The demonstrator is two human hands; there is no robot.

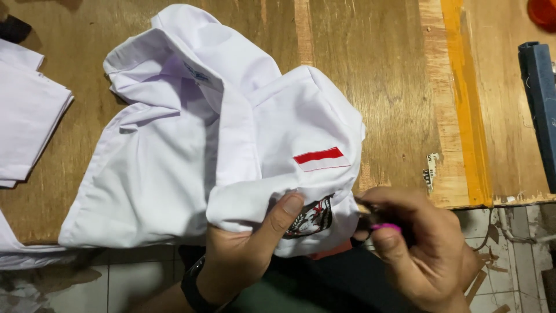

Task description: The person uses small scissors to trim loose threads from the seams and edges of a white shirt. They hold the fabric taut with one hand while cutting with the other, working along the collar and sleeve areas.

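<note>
A white collared shirt (191, 145) lies crumpled on a wooden table (382, 69), its front hanging over the near edge. It bears a small red and white stitched patch (320, 159) and a dark emblem (313, 218) on the pocket. My left hand (249, 249) pinches the shirt fabric beside the emblem, thumb on top; a black band is on that wrist. My right hand (423, 249) is closed around a small dark tool with a pink part (383, 226), its tip close to the emblem.
Folded white cloth (26, 110) lies at the table's left. A yellow stripe (466, 98) runs down the table on the right, with a dark blue bar (541, 98) beyond it. An orange object (543, 11) sits top right. Tiled floor (521, 249) shows below.
</note>
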